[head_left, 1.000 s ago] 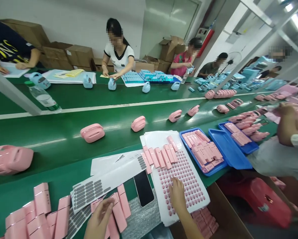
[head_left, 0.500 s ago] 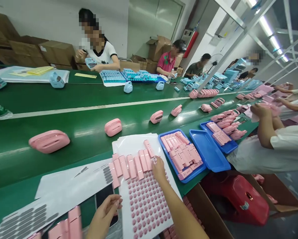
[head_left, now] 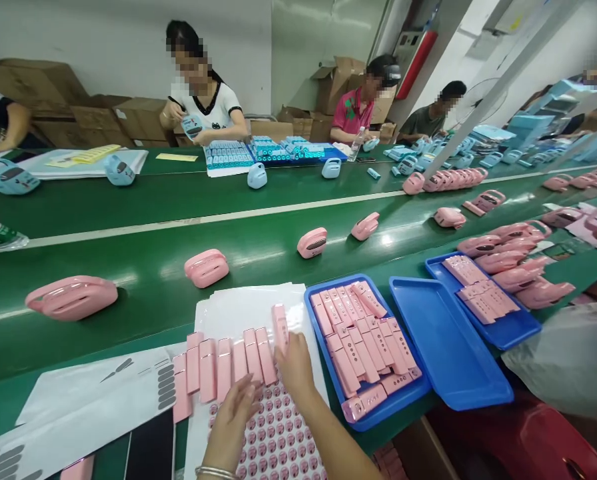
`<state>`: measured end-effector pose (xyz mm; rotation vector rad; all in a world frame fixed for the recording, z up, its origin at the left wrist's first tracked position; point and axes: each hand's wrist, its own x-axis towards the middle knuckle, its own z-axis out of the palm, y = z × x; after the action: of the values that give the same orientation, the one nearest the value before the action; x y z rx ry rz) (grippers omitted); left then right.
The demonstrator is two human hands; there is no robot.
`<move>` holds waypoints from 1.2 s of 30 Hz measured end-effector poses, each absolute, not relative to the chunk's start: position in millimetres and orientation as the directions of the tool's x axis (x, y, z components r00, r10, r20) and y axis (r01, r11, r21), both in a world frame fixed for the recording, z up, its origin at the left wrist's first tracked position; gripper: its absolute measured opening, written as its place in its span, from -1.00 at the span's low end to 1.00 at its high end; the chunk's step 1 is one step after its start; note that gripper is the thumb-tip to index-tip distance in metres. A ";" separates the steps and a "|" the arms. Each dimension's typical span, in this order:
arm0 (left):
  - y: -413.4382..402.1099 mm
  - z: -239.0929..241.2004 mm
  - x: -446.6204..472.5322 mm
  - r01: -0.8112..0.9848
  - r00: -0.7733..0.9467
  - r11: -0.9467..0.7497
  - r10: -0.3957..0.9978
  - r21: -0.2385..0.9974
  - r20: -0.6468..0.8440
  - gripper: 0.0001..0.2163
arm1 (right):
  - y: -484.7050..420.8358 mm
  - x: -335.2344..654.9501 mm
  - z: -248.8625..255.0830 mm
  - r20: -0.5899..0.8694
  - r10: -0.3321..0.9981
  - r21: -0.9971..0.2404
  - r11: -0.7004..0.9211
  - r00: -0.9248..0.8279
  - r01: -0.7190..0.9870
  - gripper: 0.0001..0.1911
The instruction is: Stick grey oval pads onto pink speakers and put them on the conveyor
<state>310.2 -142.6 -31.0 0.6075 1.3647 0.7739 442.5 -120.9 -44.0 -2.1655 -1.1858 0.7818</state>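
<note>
A row of pink plastic bars lies across a white sheet of small pink stickers at the near edge of the bench. My right hand reaches to the right end of that row, its fingertips closed on one pink bar that sticks out beyond the others. My left hand, with a bracelet at the wrist, lies open and flat on the sticker sheet, its fingertips touching the near ends of the bars.
A blue tray of pink bars sits right of the sheet, then an empty blue tray and a third. Pink shells ride the green belt. A phone and grey sticker sheet lie left. People work opposite and to the right.
The view has swung left and down. My right hand has pulled back to the row's right end and closed on a bar. My left hand has moved from the phone onto the sticker sheet.
</note>
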 end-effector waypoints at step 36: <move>-169.2 -3.6 295.8 -0.357 0.015 0.747 0.605 0.560 -0.796 -0.55 | -116.4 479.5 -90.3 -0.295 0.793 -0.795 -0.513 0.533 0.323 -0.76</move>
<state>295.8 -169.2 -3.6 0.2242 1.3636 0.7578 479.5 -116.4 -90.3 -2.0784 -0.9010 0.8695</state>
